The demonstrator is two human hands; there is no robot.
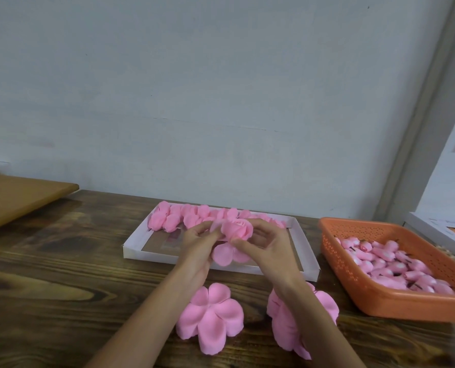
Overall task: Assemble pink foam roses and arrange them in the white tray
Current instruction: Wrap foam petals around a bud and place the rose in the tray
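Free at left, crowded at right
The wooden table [61,274] lies open at left; orange basket [380,301] blocks the right, petal stacks [210,318] the near edge, roses [192,217] the white tray [136,254] at its far side.

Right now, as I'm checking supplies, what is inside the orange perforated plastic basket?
The orange perforated plastic basket holds a heap of small pink foam rosebuds with dark stems; the floor beneath them is covered.

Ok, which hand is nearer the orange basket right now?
Right. The right hand grips the rose on its basket side; the left hand pinches it from the far side. Neither touches the orange basket.
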